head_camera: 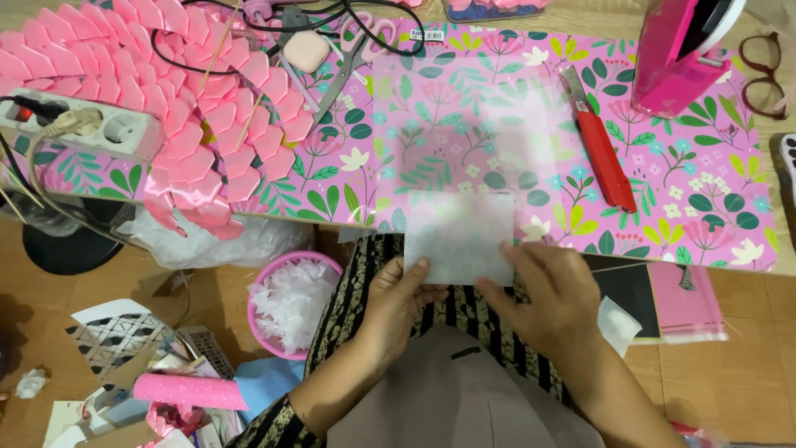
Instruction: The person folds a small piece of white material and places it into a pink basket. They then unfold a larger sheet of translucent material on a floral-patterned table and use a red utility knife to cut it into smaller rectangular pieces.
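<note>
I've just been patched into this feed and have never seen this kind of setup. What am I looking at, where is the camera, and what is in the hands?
There is no machine here: one camera sits on a person's head and looks down at their own two bare hands. The left hand and right hand together hold a translucent white sheet at the near edge of a low table covered in pink floral paper.

A clear plastic sheet lies flat on that table. To its right are a red utility knife and a pink tape dispenser; to its left are scissors, a pile of folded pink ribbon petals and a white power strip. On the floor stands a pink bowl of white scraps.
</note>
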